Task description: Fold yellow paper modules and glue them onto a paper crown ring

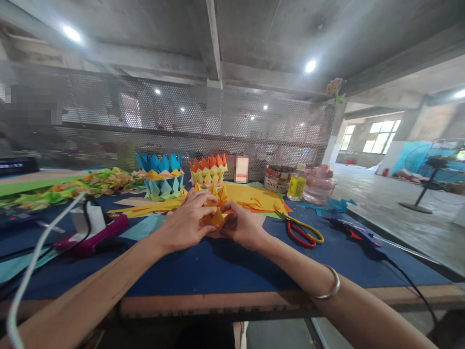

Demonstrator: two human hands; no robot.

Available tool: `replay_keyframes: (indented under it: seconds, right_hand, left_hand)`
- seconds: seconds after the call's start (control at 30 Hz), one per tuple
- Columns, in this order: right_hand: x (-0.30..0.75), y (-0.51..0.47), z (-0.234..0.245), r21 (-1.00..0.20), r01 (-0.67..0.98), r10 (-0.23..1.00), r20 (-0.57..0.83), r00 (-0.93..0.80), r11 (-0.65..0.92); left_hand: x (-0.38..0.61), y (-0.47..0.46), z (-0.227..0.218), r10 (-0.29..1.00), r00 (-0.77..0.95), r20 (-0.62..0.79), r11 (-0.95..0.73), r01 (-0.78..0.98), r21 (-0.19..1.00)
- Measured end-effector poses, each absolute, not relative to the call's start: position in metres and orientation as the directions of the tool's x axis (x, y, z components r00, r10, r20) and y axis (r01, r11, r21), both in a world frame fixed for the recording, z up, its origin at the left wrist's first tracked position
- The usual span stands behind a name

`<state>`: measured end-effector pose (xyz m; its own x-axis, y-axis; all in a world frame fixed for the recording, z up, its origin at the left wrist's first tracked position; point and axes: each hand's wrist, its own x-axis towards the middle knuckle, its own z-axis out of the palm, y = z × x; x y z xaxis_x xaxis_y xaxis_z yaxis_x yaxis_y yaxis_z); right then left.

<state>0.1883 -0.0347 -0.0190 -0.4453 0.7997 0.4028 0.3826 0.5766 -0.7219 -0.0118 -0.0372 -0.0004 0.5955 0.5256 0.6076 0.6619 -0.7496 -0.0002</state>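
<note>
Both my hands meet at the middle of the blue table [203, 266], pinching a small orange folded paper piece [218, 218]. My left hand [187, 220] curls over it from the left, fingers closed on the paper. My right hand [243, 225] grips it from the right, fingers closed too. A silver bangle [329, 283] rings my right forearm. Just behind the hands lie loose yellow and orange paper sheets [250, 196] and pointed folded pieces.
A blue paper crown basket [162, 177] and an orange-yellow one [208, 169] stand behind. Red-and-yellow scissors [303, 231] lie right of my hands, a blue glue gun [358, 235] farther right, a purple glue gun [92, 235] left. A bottle [297, 182], woven basket [276, 178] and pink jar [318, 184] stand behind.
</note>
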Motion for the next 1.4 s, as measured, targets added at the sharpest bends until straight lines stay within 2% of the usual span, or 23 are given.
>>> replay_keyframes:
  seconds: [0.27, 0.5, 0.7, 1.07, 1.3, 1.4]
  right_hand:
    - [0.187, -0.037, -0.018, -0.677, 0.437, 0.794, 0.400, -0.458, 0.592]
    - [0.188, -0.040, -0.015, -0.577, 0.506, 0.766, 0.452, -0.457, 0.641]
    - [0.188, -0.044, -0.010, -0.550, 0.557, 0.783, 0.429, -0.451, 0.623]
    - [0.185, -0.048, -0.006, -0.516, 0.543, 0.749, 0.467, -0.470, 0.662]
    - [0.189, -0.049, -0.002, -0.399, 0.607, 0.721, 0.475, -0.504, 0.688]
    - [0.195, -0.047, 0.004, -0.340, 0.644, 0.722, 0.424, -0.546, 0.686]
  left_hand:
    - [-0.012, -0.038, 0.001, 0.547, 0.626, 0.556, -0.761, 0.648, 0.019]
    - [-0.013, -0.037, 0.002, 0.541, 0.623, 0.565, -0.768, 0.640, 0.030]
    - [-0.012, -0.039, 0.004, 0.526, 0.622, 0.579, -0.783, 0.621, 0.044]
    - [-0.010, -0.042, 0.003, 0.538, 0.610, 0.582, -0.771, 0.636, 0.046]
    - [-0.015, -0.043, 0.006, 0.514, 0.618, 0.595, -0.778, 0.628, 0.019]
    - [-0.017, -0.045, 0.009, 0.474, 0.600, 0.644, -0.800, 0.599, 0.030]
